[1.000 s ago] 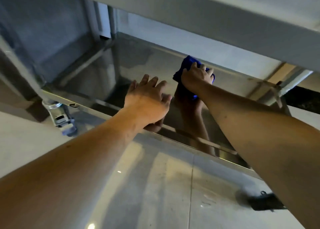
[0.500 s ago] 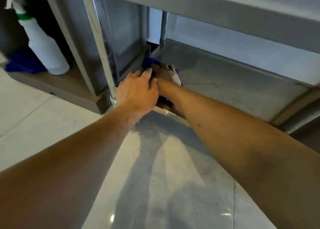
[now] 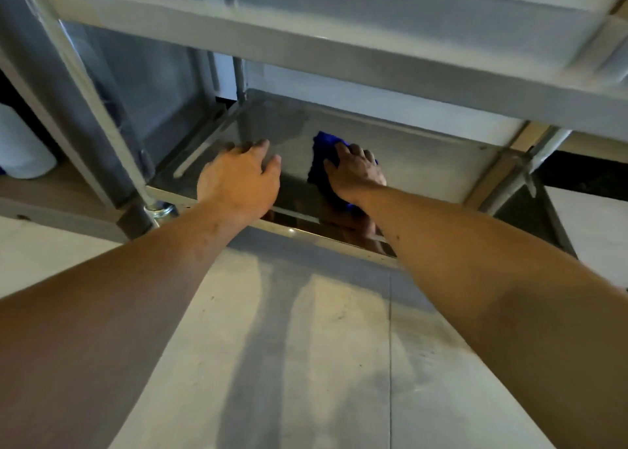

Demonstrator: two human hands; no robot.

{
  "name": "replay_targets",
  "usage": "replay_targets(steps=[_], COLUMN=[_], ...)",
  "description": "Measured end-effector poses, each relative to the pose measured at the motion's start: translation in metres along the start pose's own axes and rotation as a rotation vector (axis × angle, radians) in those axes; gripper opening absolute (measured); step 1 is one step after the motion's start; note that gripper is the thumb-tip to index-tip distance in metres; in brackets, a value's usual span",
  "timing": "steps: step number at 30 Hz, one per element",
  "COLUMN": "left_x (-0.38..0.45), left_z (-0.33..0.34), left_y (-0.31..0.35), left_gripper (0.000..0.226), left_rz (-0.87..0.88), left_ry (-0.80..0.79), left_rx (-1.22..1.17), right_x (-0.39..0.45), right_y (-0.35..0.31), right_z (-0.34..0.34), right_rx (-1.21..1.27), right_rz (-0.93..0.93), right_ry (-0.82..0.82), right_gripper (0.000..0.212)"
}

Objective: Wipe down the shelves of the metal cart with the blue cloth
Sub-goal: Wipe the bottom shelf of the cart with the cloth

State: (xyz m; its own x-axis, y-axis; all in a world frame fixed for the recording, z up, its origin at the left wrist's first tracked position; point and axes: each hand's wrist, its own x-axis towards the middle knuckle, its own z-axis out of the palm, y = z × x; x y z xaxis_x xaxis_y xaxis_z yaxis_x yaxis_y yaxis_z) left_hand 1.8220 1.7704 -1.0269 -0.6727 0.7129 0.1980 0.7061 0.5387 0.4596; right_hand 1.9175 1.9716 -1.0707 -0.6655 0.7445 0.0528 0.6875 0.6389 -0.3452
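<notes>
On the shiny bottom shelf (image 3: 424,163) of the grey metal cart, the right hand (image 3: 356,173) presses the crumpled blue cloth (image 3: 323,156) under spread fingers, while the left hand (image 3: 238,180) rests flat nearby, fingers extended, holding nothing.

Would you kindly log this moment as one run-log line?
stage: wiping bottom shelf | right hand: presses blue cloth | left hand: rests flat on shelf | cart: stationary
</notes>
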Motion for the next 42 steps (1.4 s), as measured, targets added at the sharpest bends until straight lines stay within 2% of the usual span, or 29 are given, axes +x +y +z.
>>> replay_targets(steps=[5,10,16,20,26,33,37,42], left_x=[-0.006,-0.016,-0.027,-0.032,-0.016,-0.023,-0.033,-0.063], left_z=[0.019,0.054,0.088,0.101,0.075,0.021,-0.016,-0.054], left_y=[0.048,0.092,0.130,0.140,0.095,-0.004,-0.064,-0.118], left_gripper=[0.052,0.054,0.055,0.058,0.057,0.053,0.055,0.050], left_rz=[0.054,0.137,0.215,0.284,0.233,0.031,-0.102,-0.161], left_ry=[-0.112,-0.245,-0.330,-0.338,-0.188,0.020,0.108,0.215], left_rx=[0.015,0.096,0.126,0.146,0.172,0.172,0.166,0.194], right_x=[-0.035,-0.086,-0.162,-0.177,-0.160,-0.120,-0.099,-0.081], right_y=[0.102,0.171,0.200,0.180,0.103,-0.034,-0.109,-0.173], right_z=[-0.042,-0.077,-0.089,-0.079,-0.031,0.026,0.050,0.073], right_rx=[-0.023,-0.048,-0.101,-0.183,-0.214,-0.146,-0.131,-0.123], right_rz=[0.271,0.554,0.701,0.779,0.674,0.182,-0.013,-0.248], right_ry=[0.049,0.090,0.186,0.177,0.174,0.149,0.110,0.049], right_gripper=[0.049,0.053,0.050,0.051,0.060,0.060,0.059,0.055])
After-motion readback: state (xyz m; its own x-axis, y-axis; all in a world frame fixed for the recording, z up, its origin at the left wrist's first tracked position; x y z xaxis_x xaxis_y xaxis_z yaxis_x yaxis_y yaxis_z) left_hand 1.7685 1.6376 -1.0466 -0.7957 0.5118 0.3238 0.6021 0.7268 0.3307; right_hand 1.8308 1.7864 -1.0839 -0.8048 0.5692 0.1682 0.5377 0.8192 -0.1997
